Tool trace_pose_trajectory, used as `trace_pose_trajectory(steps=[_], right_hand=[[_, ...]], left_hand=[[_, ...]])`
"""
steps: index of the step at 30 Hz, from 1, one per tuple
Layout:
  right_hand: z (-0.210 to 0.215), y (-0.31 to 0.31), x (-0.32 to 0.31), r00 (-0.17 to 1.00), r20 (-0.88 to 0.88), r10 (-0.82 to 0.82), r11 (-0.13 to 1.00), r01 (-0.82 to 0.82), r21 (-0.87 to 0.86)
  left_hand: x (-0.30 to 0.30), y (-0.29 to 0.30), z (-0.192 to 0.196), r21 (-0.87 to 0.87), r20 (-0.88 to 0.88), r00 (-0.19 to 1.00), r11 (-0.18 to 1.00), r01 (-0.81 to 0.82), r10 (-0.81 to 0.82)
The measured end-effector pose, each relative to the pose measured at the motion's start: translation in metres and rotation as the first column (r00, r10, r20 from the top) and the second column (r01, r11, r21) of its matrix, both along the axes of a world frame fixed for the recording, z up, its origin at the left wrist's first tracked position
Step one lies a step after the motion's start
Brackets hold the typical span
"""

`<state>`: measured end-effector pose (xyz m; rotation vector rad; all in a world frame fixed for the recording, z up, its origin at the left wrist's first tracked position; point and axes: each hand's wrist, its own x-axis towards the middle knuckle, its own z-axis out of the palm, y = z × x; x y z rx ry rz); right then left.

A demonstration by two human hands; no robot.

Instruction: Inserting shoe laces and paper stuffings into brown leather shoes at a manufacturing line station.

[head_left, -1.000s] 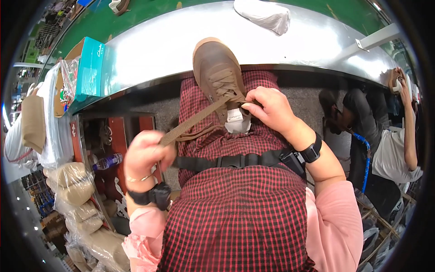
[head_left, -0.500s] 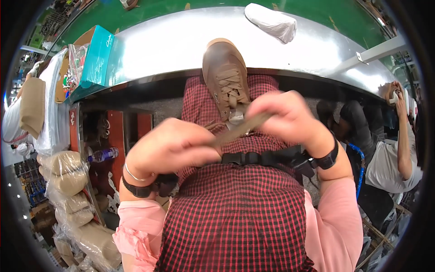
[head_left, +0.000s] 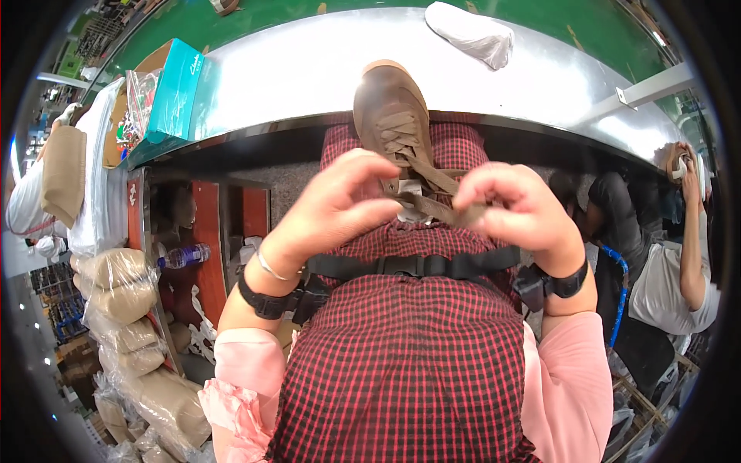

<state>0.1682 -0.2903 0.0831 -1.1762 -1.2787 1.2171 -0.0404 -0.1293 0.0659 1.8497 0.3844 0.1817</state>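
Note:
A brown lace-up shoe point(head_left: 392, 116) rests across the table's near edge and my lap, its toe pointing away from me. Flat brown shoelace point(head_left: 434, 176) criss-crosses its front, and the loose ends run toward my right hand point(head_left: 519, 207). That hand is closed, pinching lace between thumb and fingers. On the shoe's left side, my left hand point(head_left: 343, 202) has its thumb and fingers apart around a gap, with nothing seen in them. A small white label shows at the shoe's opening, between the hands.
A shiny metal table point(head_left: 285, 69) spans the far side. On it lie a white-wrapped bundle point(head_left: 472, 35) and a teal box point(head_left: 174, 92) of small items. Bagged tan pieces point(head_left: 123, 301) are stacked at left, near a bottle point(head_left: 185, 255). Another person point(head_left: 671, 278) sits at right.
My hands have moved apart. The lace stretched between them has left my left hand, which has opened; my right hand keeps hold of lace. The view has shifted slightly.

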Motion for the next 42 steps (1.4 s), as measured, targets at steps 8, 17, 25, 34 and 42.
trace_pose_trajectory(steps=[8,17,25,34,42], right_hand=[[-0.022,0.005,0.028,0.814,-0.497,-0.300,0.909,0.402,0.110],[-0.043,0.010,0.013,0.664,0.572,-0.481,0.859,0.229,0.457],[-0.053,0.021,-0.041,0.988,0.062,0.139,0.972,-0.125,-0.201],[-0.049,0.044,0.018,0.903,-0.218,-0.371,0.923,0.332,-0.196],[-0.083,0.083,-0.022,0.921,-0.302,-0.244,0.963,0.194,-0.187]], left_hand=[[0.012,-0.013,-0.010,-0.216,-0.092,0.919,0.908,0.358,-0.384],[0.001,-0.018,-0.002,0.441,-0.258,0.925,0.817,0.370,-0.280],[0.006,-0.023,-0.018,0.540,-0.335,0.920,0.759,0.365,-0.205],[0.041,-0.003,-0.053,0.702,0.152,0.985,0.693,-0.163,0.078],[0.033,-0.009,-0.058,0.967,0.056,0.975,0.229,-0.107,0.217]])
